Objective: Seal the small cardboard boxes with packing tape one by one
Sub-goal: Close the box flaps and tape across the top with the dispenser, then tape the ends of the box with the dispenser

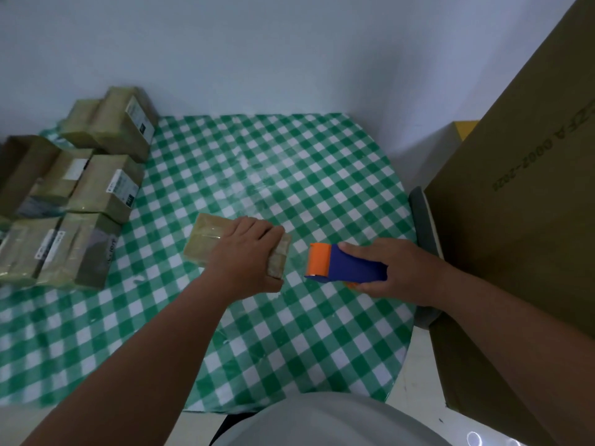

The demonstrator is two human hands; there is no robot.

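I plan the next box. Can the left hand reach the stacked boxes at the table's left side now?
Probably not yet: the left hand grips the small box. The checked cloth toward the stacked boxes lies bare.

Round table (289, 175) in green-checked cloth — small cardboard box (206, 243) mid-table, taped boxes (80, 201) clustered left

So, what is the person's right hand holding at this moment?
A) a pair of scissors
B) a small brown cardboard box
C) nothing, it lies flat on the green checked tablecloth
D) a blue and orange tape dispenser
D: the right hand grips the blue and orange tape dispenser just above the green checked tablecloth, while the left hand holds the small brown cardboard box.
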